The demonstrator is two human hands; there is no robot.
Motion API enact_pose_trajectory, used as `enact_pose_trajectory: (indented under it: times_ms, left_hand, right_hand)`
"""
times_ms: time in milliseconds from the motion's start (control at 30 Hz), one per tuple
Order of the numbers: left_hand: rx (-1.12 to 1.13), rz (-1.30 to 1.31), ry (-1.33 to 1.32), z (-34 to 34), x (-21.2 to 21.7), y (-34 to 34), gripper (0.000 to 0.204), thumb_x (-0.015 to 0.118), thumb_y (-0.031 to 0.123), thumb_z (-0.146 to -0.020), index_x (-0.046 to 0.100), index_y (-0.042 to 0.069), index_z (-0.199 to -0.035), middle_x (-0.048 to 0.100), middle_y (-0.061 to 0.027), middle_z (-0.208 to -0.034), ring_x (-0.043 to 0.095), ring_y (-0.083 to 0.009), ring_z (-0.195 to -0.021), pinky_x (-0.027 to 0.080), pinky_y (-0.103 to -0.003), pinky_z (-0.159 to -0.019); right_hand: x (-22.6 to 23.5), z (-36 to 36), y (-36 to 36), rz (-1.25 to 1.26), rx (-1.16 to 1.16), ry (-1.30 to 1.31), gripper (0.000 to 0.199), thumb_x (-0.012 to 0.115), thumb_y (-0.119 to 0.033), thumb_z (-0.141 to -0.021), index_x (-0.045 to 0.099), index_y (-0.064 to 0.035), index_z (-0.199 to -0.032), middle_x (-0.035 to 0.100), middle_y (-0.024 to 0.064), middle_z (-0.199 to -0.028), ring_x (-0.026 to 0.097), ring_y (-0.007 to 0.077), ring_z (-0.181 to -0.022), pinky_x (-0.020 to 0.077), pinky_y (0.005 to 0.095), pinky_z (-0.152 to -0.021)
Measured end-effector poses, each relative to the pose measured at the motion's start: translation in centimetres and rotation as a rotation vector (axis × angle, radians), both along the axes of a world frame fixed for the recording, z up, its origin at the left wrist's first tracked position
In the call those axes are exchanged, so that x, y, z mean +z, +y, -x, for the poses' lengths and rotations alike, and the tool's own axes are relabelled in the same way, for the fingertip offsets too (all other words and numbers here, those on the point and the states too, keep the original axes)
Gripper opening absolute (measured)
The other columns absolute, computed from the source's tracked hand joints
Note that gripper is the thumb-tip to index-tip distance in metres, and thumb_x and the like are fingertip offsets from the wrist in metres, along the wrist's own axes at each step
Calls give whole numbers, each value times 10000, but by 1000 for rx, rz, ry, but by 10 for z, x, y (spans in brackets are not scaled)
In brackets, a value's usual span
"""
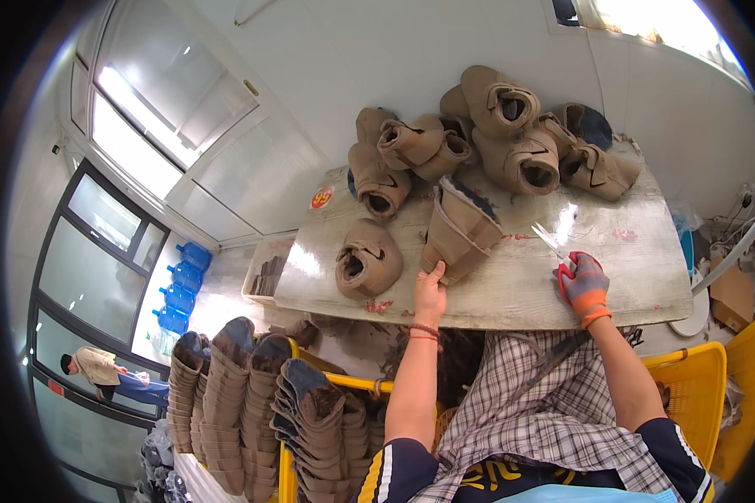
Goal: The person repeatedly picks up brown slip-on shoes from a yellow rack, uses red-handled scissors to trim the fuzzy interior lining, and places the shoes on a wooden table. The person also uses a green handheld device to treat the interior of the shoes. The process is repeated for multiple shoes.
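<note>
My bare left hand (429, 295) is closed on the narrow near end of a brown sewn cloth piece (461, 230), cup-shaped, with a dark fuzzy lining at its wide far end. It looks like a boot upper, though I cannot be sure. In my right hand (588, 289), which wears a grey and orange glove, is a pair of scissors (550, 241) with red handles. Their blades point away to the left, slightly parted, toward the held piece but apart from it. Left of my left hand sits another brown piece (376, 267), rounded, with a hole in its side.
Several brown rolled pieces (512, 159) are heaped along the far side of the table (319, 281). Nested stacks of similar pieces (226, 411) fill yellow baskets at left. A yellow crate (688, 398) stands at right. Blue water bottles (176, 298) and another person (101, 373) are farther left.
</note>
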State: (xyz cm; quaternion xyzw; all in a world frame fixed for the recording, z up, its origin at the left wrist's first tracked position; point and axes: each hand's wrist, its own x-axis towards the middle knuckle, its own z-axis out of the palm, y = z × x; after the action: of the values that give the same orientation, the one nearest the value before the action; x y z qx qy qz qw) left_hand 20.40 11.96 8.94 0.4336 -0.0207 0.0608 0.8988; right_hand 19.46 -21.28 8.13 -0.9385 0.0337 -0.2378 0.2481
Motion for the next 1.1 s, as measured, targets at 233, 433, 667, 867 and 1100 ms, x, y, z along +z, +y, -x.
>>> enact_pose_trajectory:
  times_ms: [233,433,667,867,1100]
  left_hand:
    - [179,-485,-150,40,40,28,303,674,68,-865,624,-2,-1155,652,-63,-1136,563,-118,-1011,415,-272,-903]
    - [263,162,-145,115,74,43,424,658,140,-877,537,11,-1262,580,-96,-1251,547,-234,-1135,409,-388,-1008]
    - [309,438,23,197,74,51,476,578,248,-934,458,41,-1345,508,-116,-1354,471,-300,-1246,364,-503,-1058]
    - [289,337,73,220,53,43,638,592,423,-905,396,88,-1412,414,-124,-1442,410,-349,-1295,304,-573,-1080]
    - [158,140,65,232,74,18,751,529,484,-913,208,119,-1485,313,-149,-1489,400,-425,-1283,315,-582,-1086]
  right_hand:
    - [3,1,5,-84,19,-18,418,715,-388,-760,623,-87,-1036,669,105,-900,644,297,-860,515,393,-753]
    - [3,-3,-5,39,-32,-45,361,686,-372,-779,642,-90,-1000,653,115,-997,616,291,-956,494,403,-832]
    - [11,-25,-28,254,68,350,410,665,-403,-774,668,-108,-1059,646,103,-1031,609,275,-970,496,374,-856]
    - [17,-31,-29,142,107,220,346,634,-415,-774,722,-137,-960,675,138,-933,601,309,-960,486,401,-860]
    - [19,61,-65,45,34,-291,402,707,-242,-780,610,-92,-1140,597,110,-1097,562,298,-1005,456,411,-892]
